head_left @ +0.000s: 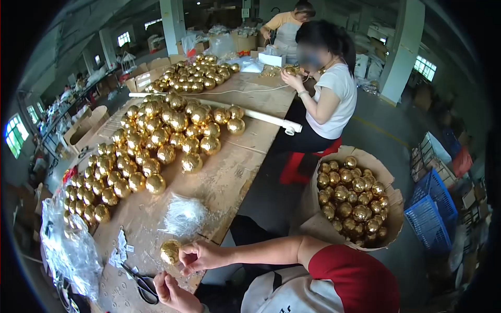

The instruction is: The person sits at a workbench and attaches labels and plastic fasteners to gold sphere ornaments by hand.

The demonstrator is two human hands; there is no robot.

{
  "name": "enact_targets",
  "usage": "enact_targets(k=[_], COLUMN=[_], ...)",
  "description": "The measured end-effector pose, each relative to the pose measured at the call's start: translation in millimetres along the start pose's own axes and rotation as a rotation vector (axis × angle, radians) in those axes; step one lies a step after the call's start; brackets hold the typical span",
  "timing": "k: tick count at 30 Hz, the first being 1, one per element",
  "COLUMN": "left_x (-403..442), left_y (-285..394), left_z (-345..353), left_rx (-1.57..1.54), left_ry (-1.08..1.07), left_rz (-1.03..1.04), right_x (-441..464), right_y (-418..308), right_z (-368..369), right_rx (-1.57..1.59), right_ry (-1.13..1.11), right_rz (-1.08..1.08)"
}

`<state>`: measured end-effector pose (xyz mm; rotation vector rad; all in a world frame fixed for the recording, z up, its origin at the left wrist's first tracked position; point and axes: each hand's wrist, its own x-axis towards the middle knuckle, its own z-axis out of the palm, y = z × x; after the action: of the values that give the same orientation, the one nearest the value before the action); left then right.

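Note:
My right hand (201, 257) is beside a single shiny gold ball (169, 252) near the table's front edge. Its thumb and fingers are pinched together; whatever is between them is too small to make out. Below it, my left hand (175, 293) has curled fingers with the thumb pressed against them, and its contents cannot be made out either. Black-handled scissors (142, 286) lie just left of my left hand. Small white tags (121, 246) are scattered beyond the scissors. A bundle of fine white strings (185, 215) rests farther up the table.
Many gold balls (156, 136) cover the table's far left part, and a pale pole (261, 116) lies across it. Clear plastic bags (70, 253) hang at the left edge. On my right stands a carton (396, 208) of gold balls, near blue crates (428, 221). Two people work farther back.

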<state>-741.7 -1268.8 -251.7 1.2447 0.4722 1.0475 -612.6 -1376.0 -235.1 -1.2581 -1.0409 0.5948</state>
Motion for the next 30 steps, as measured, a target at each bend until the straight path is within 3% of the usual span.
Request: enact_targets(k=[1, 3, 6, 10, 12, 14, 15, 18, 22, 25, 30], left_x=[0, 2, 2, -1, -2, 1, -1, -5, -2, -2, -3], left_y=[3, 6, 11, 27, 27, 19, 19, 22, 19, 19, 22], left_z=[2, 0, 1, 17, 17, 12, 12, 20, 10, 7, 9], left_rx=[-0.004, -0.005, -0.010, 0.106, 0.184, 0.179, 0.249, 0.185, 0.140, 0.146, 0.104], left_ry=[0.045, 0.035, 0.050, -0.010, -0.043, -0.214, -0.187, -0.125, -0.198, -0.212, -0.224], left_rz=[-0.005, 0.013, 0.034, 0.174, 0.232, 0.278, 0.235, 0.162, 0.107, 0.049, 0.027], right_x=[-1, -4, -6, 2, 7, 9, 10, 9, 11, 10, 11], right_y=[-2, -10, -19, -5, -1, -8, -14, -21, -16, -17, -12], right_z=[-3, -7, -11, -7, -2, -3, -4, -3, 1, -1, -1], right_rx=[-0.002, 0.394, 0.528, 0.489, 0.163, 0.144, 0.124, 0.110, 0.131, 0.071, 0.061], right_ry=[0.003, -0.084, -0.081, -0.087, 0.054, 0.036, 0.019, -0.046, -0.009, 0.022, -0.071], right_rz=[-0.007, 0.147, 0.147, 0.155, -0.270, -0.295, -0.317, -0.145, -0.196, -0.110, -0.100])
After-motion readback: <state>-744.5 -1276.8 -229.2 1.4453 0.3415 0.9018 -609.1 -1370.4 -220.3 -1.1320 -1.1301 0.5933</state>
